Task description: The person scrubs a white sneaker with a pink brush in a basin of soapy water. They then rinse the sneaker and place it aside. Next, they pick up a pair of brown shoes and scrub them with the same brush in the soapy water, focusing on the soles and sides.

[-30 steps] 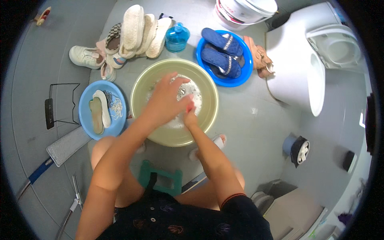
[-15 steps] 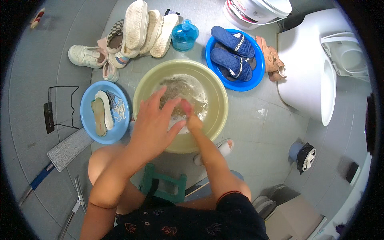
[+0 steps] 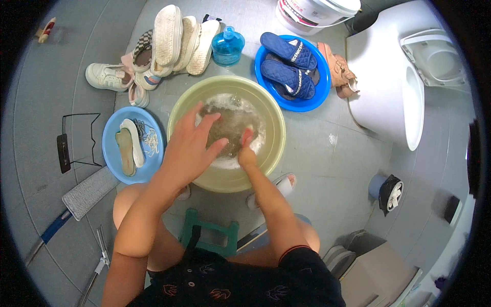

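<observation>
A yellow-green basin (image 3: 225, 183) of murky, foamy water (image 3: 232, 120) stands on the grey floor in front of me. My left hand (image 3: 190, 148) hovers over its near-left side, fingers spread, holding nothing. My right hand (image 3: 246, 149) is at the near-right part of the basin with its fingers curled and dipped into the foam. Whatever it may hold is hidden under the water. I sit on a low green stool (image 3: 209, 230).
A blue plate (image 3: 110, 158) with insoles (image 3: 126, 149) and laces lies left of the basin. Behind are sneakers (image 3: 169, 36), a blue bottle (image 3: 227, 47), a blue basin (image 3: 294, 106) with navy slippers (image 3: 287, 75), sandals (image 3: 340, 69), a white bucket (image 3: 317, 13). Toilet (image 3: 394, 77) right, mop (image 3: 87, 192) left.
My left hand has lifted from the white item in the basin and spread its fingers. That white item is no longer visible in the foam. My right hand stays in the water.
</observation>
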Available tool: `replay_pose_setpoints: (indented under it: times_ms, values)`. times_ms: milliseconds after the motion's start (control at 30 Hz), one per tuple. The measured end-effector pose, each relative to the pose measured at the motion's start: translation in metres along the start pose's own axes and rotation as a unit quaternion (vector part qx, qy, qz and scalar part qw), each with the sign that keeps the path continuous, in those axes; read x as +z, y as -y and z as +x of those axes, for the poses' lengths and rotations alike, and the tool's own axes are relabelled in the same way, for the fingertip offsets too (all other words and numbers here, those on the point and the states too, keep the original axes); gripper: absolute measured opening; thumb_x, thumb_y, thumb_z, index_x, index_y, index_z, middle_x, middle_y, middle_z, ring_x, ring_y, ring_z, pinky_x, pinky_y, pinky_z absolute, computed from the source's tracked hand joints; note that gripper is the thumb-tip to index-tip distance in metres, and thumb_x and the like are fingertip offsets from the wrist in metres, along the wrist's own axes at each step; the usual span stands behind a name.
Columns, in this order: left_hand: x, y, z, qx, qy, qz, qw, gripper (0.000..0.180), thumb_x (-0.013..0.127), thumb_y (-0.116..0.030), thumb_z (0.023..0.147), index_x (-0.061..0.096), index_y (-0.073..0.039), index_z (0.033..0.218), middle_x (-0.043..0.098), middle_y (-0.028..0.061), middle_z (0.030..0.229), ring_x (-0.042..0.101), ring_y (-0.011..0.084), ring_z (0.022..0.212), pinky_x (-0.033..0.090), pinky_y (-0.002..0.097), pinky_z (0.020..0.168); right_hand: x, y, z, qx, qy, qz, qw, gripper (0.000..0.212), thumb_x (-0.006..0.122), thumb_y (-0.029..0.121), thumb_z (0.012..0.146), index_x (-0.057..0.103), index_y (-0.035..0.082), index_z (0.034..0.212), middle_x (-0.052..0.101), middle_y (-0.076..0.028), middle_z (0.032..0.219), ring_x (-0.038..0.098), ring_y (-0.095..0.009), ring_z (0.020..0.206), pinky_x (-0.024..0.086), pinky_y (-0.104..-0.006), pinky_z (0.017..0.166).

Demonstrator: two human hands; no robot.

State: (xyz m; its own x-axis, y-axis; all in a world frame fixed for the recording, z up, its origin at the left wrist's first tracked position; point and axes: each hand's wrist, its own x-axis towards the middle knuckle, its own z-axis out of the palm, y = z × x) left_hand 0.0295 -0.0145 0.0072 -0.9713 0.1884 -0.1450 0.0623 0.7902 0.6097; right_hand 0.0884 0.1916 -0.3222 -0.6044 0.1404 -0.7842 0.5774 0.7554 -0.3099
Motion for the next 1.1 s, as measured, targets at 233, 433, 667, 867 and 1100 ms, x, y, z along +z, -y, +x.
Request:
replay_pose_setpoints:
  times_ms: [233, 433, 667, 867, 1100]
  values:
    - [-0.004, 0.003, 0.009, -0.005, -0.012, -0.009, 1.000, 0.051, 0.065, -0.033, 0.086, 0.051, -0.011, 0.129, 0.034, 0.0224, 0.143, 0.036, 0.0407, 0.131, 0.032, 0.0441, 0.107, -0.013, 0.001, -0.025, -0.117, 0.000, -0.062, 0.991, 0.072, 0.040, 0.016, 0.093, -0.004, 0.016, 0.150, 0.061, -0.030, 0.106, 0.061, -0.044, 0.092, 0.047, -0.0484, 0.084]
    - [-0.011, -0.011, 0.010, -0.005, -0.012, -0.036, 0.999, 0.051, 0.065, -0.033, 0.086, 0.052, -0.011, 0.129, 0.033, 0.0236, 0.144, 0.036, 0.0401, 0.131, 0.031, 0.0440, 0.108, -0.047, 0.029, -0.073, -0.139, 0.019, -0.145, 0.979, 0.071, 0.040, 0.016, 0.092, 0.002, 0.016, 0.151, 0.065, -0.024, 0.102, 0.064, -0.040, 0.091, 0.049, -0.0505, 0.081]
    - [0.002, -0.019, 0.011, 0.019, 0.012, -0.046, 0.999, 0.051, 0.065, -0.033, 0.085, 0.052, -0.010, 0.128, 0.033, 0.0246, 0.143, 0.035, 0.0412, 0.132, 0.031, 0.0443, 0.108, -0.057, 0.041, -0.085, -0.119, -0.034, -0.080, 0.989, 0.060, 0.049, 0.019, 0.086, 0.030, 0.007, 0.142, 0.065, -0.027, 0.098, 0.064, -0.040, 0.093, 0.049, -0.0493, 0.083]
    - [0.016, -0.019, 0.014, 0.034, 0.040, -0.026, 0.998, 0.052, 0.066, -0.034, 0.085, 0.052, -0.009, 0.128, 0.034, 0.0251, 0.142, 0.035, 0.0414, 0.131, 0.032, 0.0448, 0.107, -0.082, 0.034, -0.067, -0.143, 0.032, 0.067, 0.987, 0.033, 0.053, 0.018, 0.084, 0.059, 0.001, 0.111, 0.068, -0.021, 0.081, 0.068, -0.030, 0.065, 0.054, -0.0422, 0.063]
    - [0.046, -0.016, 0.025, -0.003, 0.082, -0.004, 0.997, 0.056, 0.064, -0.036, 0.086, 0.048, -0.009, 0.132, 0.042, 0.0257, 0.135, 0.041, 0.0427, 0.126, 0.036, 0.0452, 0.103, -0.150, 0.068, -0.096, -0.207, 0.102, 0.239, 0.943, 0.021, 0.054, 0.020, 0.090, 0.060, 0.002, 0.099, 0.063, -0.009, 0.066, 0.062, -0.017, 0.052, 0.050, -0.0314, 0.048]
